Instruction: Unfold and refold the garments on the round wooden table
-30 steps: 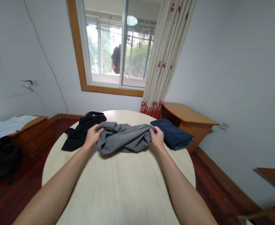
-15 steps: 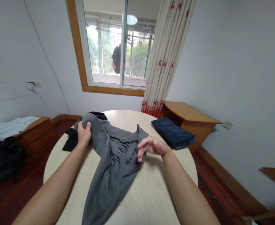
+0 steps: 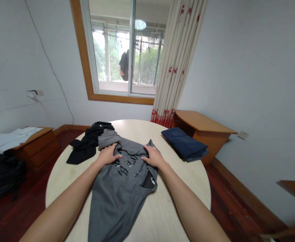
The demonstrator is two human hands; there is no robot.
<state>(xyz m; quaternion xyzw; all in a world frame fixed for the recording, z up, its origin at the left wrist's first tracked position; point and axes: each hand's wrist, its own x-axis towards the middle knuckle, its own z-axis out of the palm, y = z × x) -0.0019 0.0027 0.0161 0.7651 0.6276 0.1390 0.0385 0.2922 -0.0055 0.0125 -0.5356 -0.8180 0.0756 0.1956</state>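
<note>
A grey shirt (image 3: 117, 195) with black lettering lies on the table, its upper edge folded over and rumpled, its lower part stretching toward me. My left hand (image 3: 108, 155) rests on the shirt's upper left part, thumb spread away from the fingers. On the upper right part lies my right hand (image 3: 153, 156), thumb also apart, fingers over the folded edge. Both hands are open against the cloth. Beneath the right hand, a side opening shows a dark inside with a small white mark. A crumpled black garment (image 3: 88, 143) lies left of the shirt.
The round pale table (image 3: 185, 205) holds a folded navy stack of cloth (image 3: 185, 143) at its right. Beyond stands a wooden desk (image 3: 205, 122) near the curtain (image 3: 175, 74). A low cabinet (image 3: 41, 144) with papers and a black bag (image 3: 3, 174) are at left.
My left hand has let go of the shirt's raised left edge and come down to the right. My right hand has settled onto the cloth. The shirt lies flatter, uncovering more black garment.
</note>
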